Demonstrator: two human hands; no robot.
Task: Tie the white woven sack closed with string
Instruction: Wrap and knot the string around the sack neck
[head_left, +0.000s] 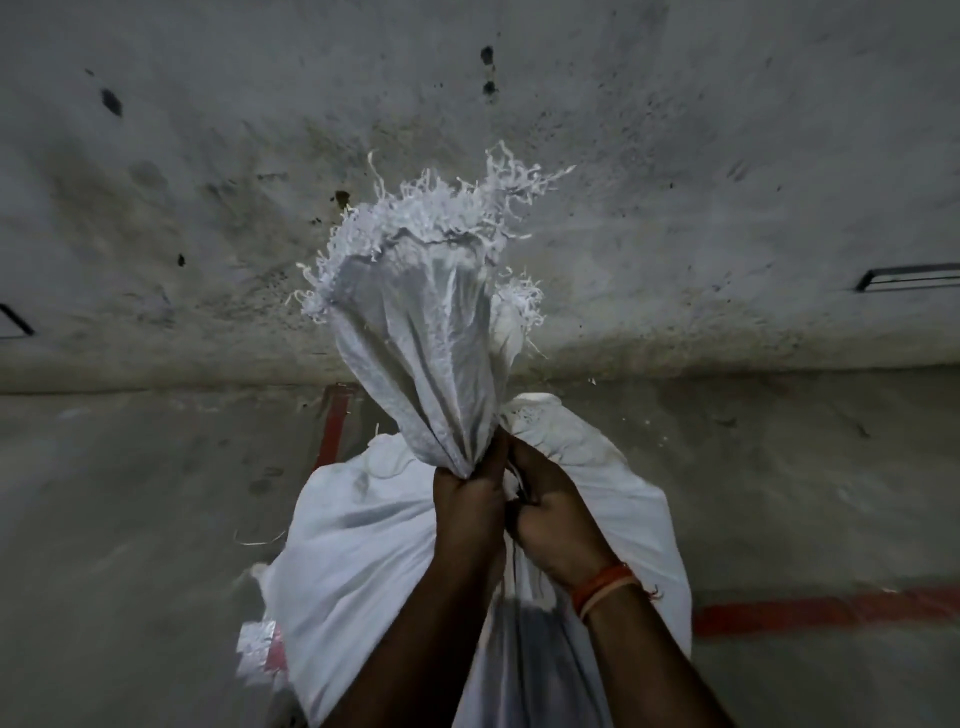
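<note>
Left hand (470, 493) clamps the gathered neck of the white woven sack (415, 332) at lower centre; right hand (550, 509), touching it, pinches dark string (514, 551) hanging down. Neck rises straight above both fists, frayed mouth uppermost.

White woven sack (415, 322), orange wristband (605, 590), red floor stripes (826, 610), grey wall (208, 182).

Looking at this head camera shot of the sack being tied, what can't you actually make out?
All in the head view:
- The string: only a thin dark strand shows between the left hand and right hand; whether a knot exists is hidden by the fingers.
- The sack base: cut off by the bottom edge and covered by the forearms.
- The sack's contents: hidden by the gathered cloth.
- The reddish patch at the sack's lower left: too blurred to identify.
</note>
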